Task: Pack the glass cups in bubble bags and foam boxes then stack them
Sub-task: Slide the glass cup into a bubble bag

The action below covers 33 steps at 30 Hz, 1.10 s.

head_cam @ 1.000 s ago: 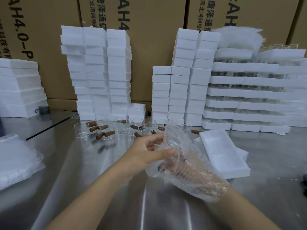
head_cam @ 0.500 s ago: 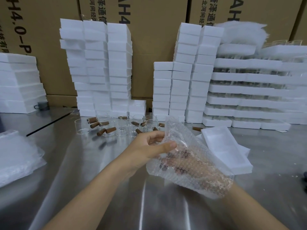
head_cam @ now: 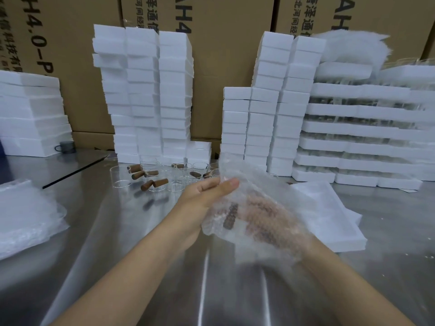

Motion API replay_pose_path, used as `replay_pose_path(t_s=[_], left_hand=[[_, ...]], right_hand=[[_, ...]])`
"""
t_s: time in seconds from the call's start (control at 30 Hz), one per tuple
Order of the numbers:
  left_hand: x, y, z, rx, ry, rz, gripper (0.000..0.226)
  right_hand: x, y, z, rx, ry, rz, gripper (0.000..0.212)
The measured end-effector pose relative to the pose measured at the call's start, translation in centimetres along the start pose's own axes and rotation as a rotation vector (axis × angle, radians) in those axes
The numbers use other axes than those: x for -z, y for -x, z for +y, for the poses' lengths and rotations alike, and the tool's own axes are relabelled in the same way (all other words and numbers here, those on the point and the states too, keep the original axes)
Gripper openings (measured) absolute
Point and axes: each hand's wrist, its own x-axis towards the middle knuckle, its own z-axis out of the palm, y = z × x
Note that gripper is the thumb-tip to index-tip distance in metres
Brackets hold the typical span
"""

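Observation:
My left hand (head_cam: pixel 207 194) pinches the upper left edge of a clear bubble bag (head_cam: pixel 263 182) held above the steel table. Inside the bag is my right hand (head_cam: pixel 266 222), seen through the wrap and holding a glass cup whose brown handle (head_cam: pixel 229 216) shows by the fingertips. Several more glass cups (head_cam: pixel 164 177) with brown handles stand and lie behind my left hand. An open white foam box (head_cam: pixel 329 215) lies just right of the bag.
A pile of bubble bags (head_cam: pixel 26 217) lies at the left. Tall stacks of foam boxes (head_cam: pixel 146 95) (head_cam: pixel 270 109) and foam trays of glasses (head_cam: pixel 364 132) line the back, before cardboard cartons (head_cam: pixel 223 55). A dark mug (head_cam: pixel 67 147) stands far left.
The bag has tilted and shifted slightly in my hands. A brown cup handle now shows through the wrap near my right fingertips. My left thumb stays on the bag's edge.

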Motion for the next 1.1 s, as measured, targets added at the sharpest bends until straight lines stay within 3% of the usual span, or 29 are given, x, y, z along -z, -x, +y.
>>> replay_pose_path(t_s=[0.1,0.23,0.3,0.43,0.5,0.63,0.7,0.8,0.97,1.03,1.1], left_hand=[[0.4,0.1,0.4,0.015,0.151,0.139,0.063],[0.5,-0.1,0.4,0.035,0.290,0.191,0.057],[0.4,0.0,0.4,0.017,0.339,0.154,0.052],[0.9,-0.5,0.0,0.011,0.248,0.105,0.055],[1.1,-0.7,-0.2,0.017,0.198,0.056,0.058],[1.0,-0.4,-0.2,0.024,0.074,0.041,0.061],[1.0,-0.3,-0.1,0.043,0.017,0.044,0.069],[1.0,-0.2,-0.1,0.064,-0.022,0.066,0.076],[-0.1,-0.1,-0.2,0.110,0.064,0.087,0.086],[-0.2,0.0,-0.2,0.132,0.128,0.075,0.077],[-0.3,-0.1,-0.4,0.143,0.181,0.089,0.073]], right_hand=[[1.2,0.1,0.4,0.096,-0.146,0.108,0.019],[1.7,0.4,0.3,0.243,-0.135,0.324,0.078],[1.6,0.3,0.8,0.311,-0.071,0.311,0.091],[1.4,0.2,1.3,0.218,-0.144,0.194,0.116],[1.4,0.2,1.3,0.163,-0.215,0.113,0.104],[1.9,0.0,0.8,0.053,-0.438,-0.010,0.049],[2.1,0.0,0.5,0.035,-0.574,-0.001,0.032],[2.3,0.3,-0.4,0.106,-0.778,0.025,0.029],[3.1,0.2,-0.4,0.113,-0.906,0.081,0.028],[3.3,0.1,-0.3,0.159,-0.873,0.085,0.024],[3.3,0.1,-0.3,0.230,-0.684,0.092,0.023]])
